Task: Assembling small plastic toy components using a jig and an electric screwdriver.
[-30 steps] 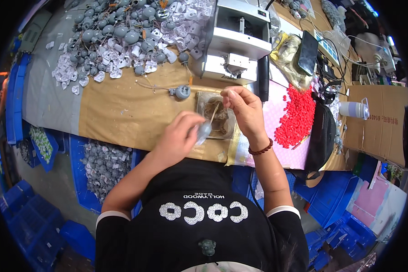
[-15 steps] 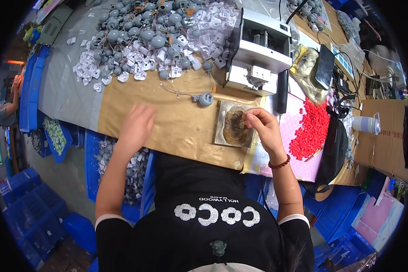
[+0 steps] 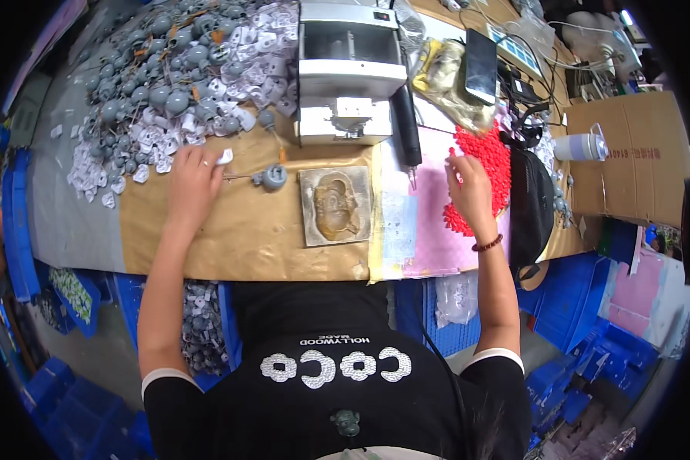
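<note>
A small white flat plastic piece [image 3: 224, 156] sits pinched at the fingertips of the left hand [image 3: 192, 184], at the near edge of the heap of grey round parts and white pieces [image 3: 169, 84] on the brown-paper table [image 3: 238, 230]. The pile of small bright red plastic beads [image 3: 487, 172] lies spread on the pink sheet [image 3: 437, 245], touching the right hand [image 3: 468, 188], which rests on its left edge.

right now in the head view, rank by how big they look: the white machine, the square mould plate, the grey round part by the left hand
1. white machine
2. square mould plate
3. grey round part, just right of the left hand

The machine lies farther away yet looks largest, so the order seems safe.
</note>
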Tool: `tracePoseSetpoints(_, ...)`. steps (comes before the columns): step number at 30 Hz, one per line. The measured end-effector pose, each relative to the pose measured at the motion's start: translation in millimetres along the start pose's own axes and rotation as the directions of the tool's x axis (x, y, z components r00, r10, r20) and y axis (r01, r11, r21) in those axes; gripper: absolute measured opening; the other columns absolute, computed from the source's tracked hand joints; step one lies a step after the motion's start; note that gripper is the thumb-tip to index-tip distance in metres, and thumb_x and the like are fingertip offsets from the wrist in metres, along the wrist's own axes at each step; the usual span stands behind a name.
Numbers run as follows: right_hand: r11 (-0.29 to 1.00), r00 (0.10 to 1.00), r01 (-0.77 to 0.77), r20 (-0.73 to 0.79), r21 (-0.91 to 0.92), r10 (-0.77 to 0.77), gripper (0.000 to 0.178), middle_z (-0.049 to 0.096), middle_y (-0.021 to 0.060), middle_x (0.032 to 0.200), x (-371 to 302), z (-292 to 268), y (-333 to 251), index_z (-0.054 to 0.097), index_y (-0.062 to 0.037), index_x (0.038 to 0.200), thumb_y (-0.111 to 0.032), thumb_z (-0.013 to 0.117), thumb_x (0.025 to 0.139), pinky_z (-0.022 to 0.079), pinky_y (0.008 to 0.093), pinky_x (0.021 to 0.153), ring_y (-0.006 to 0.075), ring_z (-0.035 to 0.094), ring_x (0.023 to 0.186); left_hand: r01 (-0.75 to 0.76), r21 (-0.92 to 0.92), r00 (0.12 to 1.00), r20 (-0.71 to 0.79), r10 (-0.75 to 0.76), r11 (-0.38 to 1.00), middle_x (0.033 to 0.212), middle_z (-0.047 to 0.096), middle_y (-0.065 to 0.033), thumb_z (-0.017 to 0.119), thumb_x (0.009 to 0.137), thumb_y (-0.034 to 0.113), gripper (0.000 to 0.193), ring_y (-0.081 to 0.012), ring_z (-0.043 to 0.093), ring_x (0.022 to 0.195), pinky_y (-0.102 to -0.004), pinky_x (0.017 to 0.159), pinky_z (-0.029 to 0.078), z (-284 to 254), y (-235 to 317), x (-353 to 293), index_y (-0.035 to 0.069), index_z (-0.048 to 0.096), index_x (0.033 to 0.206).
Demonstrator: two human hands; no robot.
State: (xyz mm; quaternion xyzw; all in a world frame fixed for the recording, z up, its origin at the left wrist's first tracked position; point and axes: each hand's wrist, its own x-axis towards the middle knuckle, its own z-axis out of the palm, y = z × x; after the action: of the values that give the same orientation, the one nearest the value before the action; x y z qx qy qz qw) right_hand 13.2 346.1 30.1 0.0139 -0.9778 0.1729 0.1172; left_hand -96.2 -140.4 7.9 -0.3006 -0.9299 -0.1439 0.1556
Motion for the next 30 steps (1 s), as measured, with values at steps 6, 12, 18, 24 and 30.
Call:
tracePoseSetpoints(6, 0.963, 0.997, 0.081, 0.013, -0.257, -0.08, 0.013, 0.066, 0.0129, 0.092, 23, 15, 46, 0.069, -0.005, 0.096, -0.006, 0.065, 0.084, 0.051, 0.0453, 0.08, 0.0337, 0.061, 0.092, 0.118, -0.183, 0.955, 0.292, -0.06, 0.976, 0.095, 0.058, -0.0132, 0.074, 0.079, 0.007, 0.033, -0.0342, 0.056, 0.095, -0.0441, 0.079, 0.049, -22, 59, -73, 0.004, 0.065, 0.111)
tracePoseSetpoints(12, 0.951, 0.992, 0.124, 0.058, -0.284, -0.112, 0.009, 0.067, 0.0112, 0.088, 26, 30, 64, 0.071, -0.0056, 0.09, -0.007, 0.065, 0.084, 0.051, 0.0462, 0.08, 0.0328, 0.062, 0.091, 0.174, -0.271, 0.921, 0.385, -0.059, 0.947, 0.1, 0.058, -0.0134, 0.072, 0.08, 0.001, 0.038, -0.0335, 0.058, 0.094, -0.0432, 0.083, 0.051, -28, 64, -88, 0.003, 0.065, 0.117)
tracePoseSetpoints(18, 1.0, 0.994, 0.018, -0.107, -0.006, -0.018, 0.006, 0.069, 0.0111, 0.089, 25, 16, 33, 0.071, -0.0034, 0.09, -0.006, 0.072, 0.084, 0.053, 0.0393, 0.074, 0.0278, 0.067, 0.084, 0.287, -0.539, 0.945, 0.293, -0.143, 0.792, 0.108, 0.059, -0.0115, 0.075, 0.08, 0.005, 0.031, -0.0315, 0.061, 0.101, -0.04, 0.087, 0.053, -20, 104, -43, 0.003, 0.065, 0.109)
tracePoseSetpoints(24, 0.866, 0.986, 0.167, -0.08, 0.472, -0.147, 0.014, 0.07, 0.0096, 0.088, 11, 18, -73, 0.07, -0.0028, 0.09, 0.001, 0.078, 0.079, 0.054, 0.034, 0.075, 0.024, 0.068, 0.084, 0.103, -0.572, 0.979, 0.204, 0.019, 0.814, 0.106, 0.06, -0.0092, 0.081, 0.076, 0.012, 0.032, -0.0301, 0.057, 0.1, -0.0394, 0.086, 0.05, 17, 152, 3, 0.007, 0.069, 0.105)
tracePoseSetpoints(30, 0.745, 0.864, 0.49, -0.138, 0.453, -0.485, 0.022, 0.067, 0.0057, 0.091, 7, 55, -134, 0.067, -0.0065, 0.088, -0.001, 0.08, 0.071, 0.048, 0.0376, 0.075, 0.0252, 0.064, 0.084, 0.201, -0.509, 0.972, 0.209, -0.106, 0.837, 0.111, 0.057, -0.0091, 0.082, 0.075, 0.014, 0.036, -0.0303, 0.052, 0.106, -0.0406, 0.092, 0.046, 31, 163, 14, 0.01, 0.068, 0.108)
